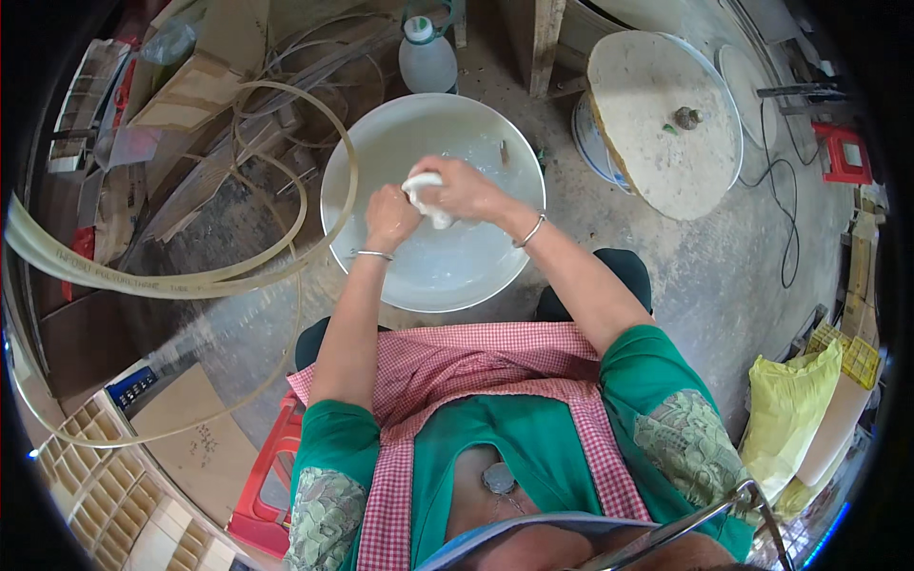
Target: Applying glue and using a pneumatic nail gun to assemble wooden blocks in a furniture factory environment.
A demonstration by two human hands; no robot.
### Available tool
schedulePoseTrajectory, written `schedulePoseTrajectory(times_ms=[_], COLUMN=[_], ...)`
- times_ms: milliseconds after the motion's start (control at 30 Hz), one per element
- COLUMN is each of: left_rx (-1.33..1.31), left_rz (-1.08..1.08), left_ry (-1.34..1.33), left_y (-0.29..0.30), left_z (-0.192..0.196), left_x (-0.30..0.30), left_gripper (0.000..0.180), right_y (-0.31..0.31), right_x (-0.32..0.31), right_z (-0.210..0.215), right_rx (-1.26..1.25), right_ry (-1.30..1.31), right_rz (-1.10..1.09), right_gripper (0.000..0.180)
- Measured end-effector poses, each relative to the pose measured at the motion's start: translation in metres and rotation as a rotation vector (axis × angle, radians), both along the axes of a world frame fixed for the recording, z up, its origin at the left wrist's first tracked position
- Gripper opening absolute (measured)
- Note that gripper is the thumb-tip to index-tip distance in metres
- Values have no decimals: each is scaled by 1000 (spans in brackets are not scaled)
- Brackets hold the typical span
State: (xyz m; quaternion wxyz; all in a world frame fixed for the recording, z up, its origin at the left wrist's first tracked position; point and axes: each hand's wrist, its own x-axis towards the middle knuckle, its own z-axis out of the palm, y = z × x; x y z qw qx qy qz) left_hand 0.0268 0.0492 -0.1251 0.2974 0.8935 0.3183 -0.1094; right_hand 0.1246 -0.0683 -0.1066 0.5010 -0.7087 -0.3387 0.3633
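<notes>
White cloth (416, 193), one: above round white basin (466, 276), inside its rim, fingers of left hand (393, 217) and right hand (462, 188) clenched around it; concrete floor (695, 271) stretching rightward; translucent tubing (143, 282), dark-lettered, left

Floor (709, 266): grey, scuffed, with pale smears at left
Basin (438, 297): round, white, standing on the floor in the middle
Jug (427, 67): upright, green-capped, just behind the basin
Bucket (592, 133): right of the basin, partly hidden
Cable (796, 228): dark, looping along the right side
</notes>
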Motion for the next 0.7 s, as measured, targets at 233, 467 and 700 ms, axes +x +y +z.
schedulePoseTrajectory(times_ms=[233, 467, 700], left_rx=[-231, -206, 305], left_rz=[-9, -252, -309], left_ry=[-225, -62, -375], left_y=[0, -7, -23], left_z=[19, 19, 38], left_x=[4, -9, -11], left_gripper=[26, 21, 10], right_y=[-15, -20, -26], right_x=[11, 1, 8], right_z=[37, 48, 41], right_rx=[-129, -157, -247], right_ry=[-469, -758, -166], right_rz=[157, 407, 90], right_gripper=[17, 16, 25])
